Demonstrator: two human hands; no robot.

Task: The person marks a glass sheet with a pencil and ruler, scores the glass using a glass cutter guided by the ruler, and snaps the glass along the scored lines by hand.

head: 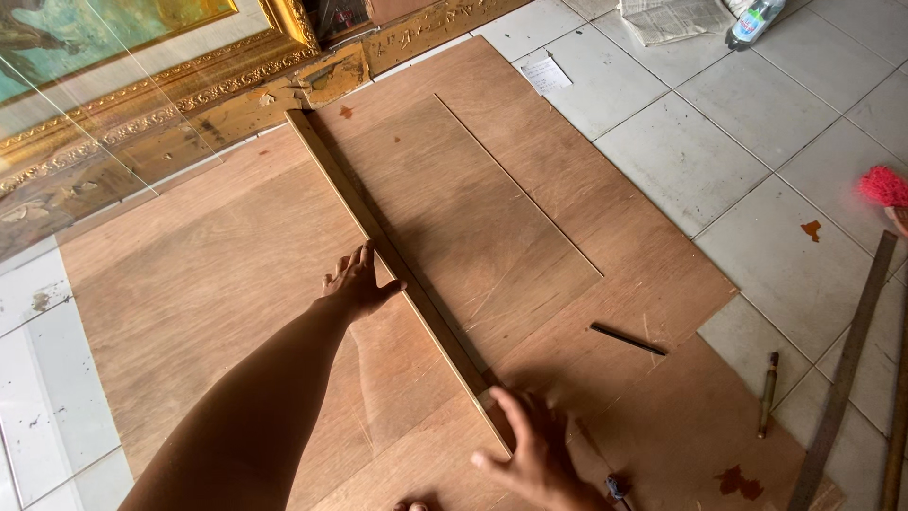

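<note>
Pressing flat on the long wooden straightedge [397,260], the left hand [355,284] is spreading its fingers open, gripping nothing, palm down at the strip's middle. The right hand [534,454] is resting at the straightedge's near end, fingers loosely spread over it, its grip closed on nothing I can make out. The straightedge is lying diagonally across a plywood sheet [218,274] on the tiled floor [690,161]. Right of the straightedge, a dark pencil [628,339] is lying on the plywood; farther right, a chisel [768,394] and a metal ruler [846,369] are sitting on the floor.
</note>
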